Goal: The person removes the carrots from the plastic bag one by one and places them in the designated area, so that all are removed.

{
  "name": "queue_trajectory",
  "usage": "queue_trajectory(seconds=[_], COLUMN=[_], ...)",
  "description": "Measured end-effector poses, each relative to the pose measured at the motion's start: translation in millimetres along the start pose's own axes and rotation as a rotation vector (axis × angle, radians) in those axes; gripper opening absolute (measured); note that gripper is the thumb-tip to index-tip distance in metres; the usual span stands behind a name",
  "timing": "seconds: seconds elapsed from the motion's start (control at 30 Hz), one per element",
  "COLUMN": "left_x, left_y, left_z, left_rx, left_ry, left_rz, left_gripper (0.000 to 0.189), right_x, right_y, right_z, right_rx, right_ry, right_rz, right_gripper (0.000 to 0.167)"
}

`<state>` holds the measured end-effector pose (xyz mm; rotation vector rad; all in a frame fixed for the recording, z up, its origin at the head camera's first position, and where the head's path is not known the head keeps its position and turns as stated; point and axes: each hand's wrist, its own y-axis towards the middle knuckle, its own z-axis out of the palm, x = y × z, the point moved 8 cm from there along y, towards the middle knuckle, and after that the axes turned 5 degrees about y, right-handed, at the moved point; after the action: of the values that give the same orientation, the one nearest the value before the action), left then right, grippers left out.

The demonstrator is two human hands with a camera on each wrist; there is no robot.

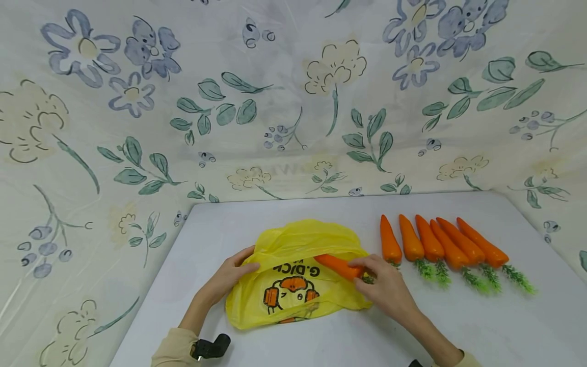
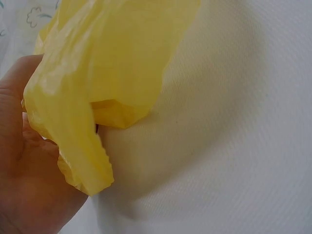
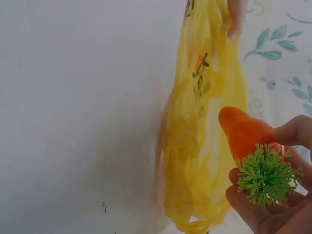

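A yellow plastic bag (image 1: 247, 300) with a printed cartoon face lies on the table. My left hand (image 1: 228, 278) grips its left edge, thumb in front and the other fingers behind the plastic. In the left wrist view a fold of the bag (image 2: 73, 122) hangs over the left hand (image 2: 34, 175). My right hand (image 1: 385, 288) pinches an orange toy carrot (image 1: 337, 266) near its leafy end, with the tip pointing left at the bag's opening. The right wrist view shows the carrot (image 3: 248, 134) and its green leaves (image 3: 268, 175) in the right hand (image 3: 287, 195), beside the bag (image 3: 195, 146).
Several more toy carrots (image 1: 431, 242) lie in a row at the right of the white table (image 1: 504, 326), leaves toward the front. A floral curtain (image 1: 293, 117) stands behind the table and at its sides.
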<state>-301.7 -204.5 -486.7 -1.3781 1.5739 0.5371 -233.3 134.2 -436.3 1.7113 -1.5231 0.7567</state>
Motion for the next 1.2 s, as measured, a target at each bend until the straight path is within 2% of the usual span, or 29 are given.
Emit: queue_trajectory(seconds=[0.63, 1.2], left_x=[-0.6, -1.3], left_y=[-0.1, -1.8], left_z=[0.5, 0.9], left_rx=[-0.008, -0.004], left_ry=[0.002, 0.000], left_rz=[0.005, 0.003], left_gripper=[0.069, 0.068], right_x=[1, 5], right_y=[-10.9, -20.6], right_z=[-2, -23], right_rx=[0.041, -0.016], right_ry=[0.140, 0.188], right_rz=[-0.054, -0.050], right_gripper=[0.032, 0.032])
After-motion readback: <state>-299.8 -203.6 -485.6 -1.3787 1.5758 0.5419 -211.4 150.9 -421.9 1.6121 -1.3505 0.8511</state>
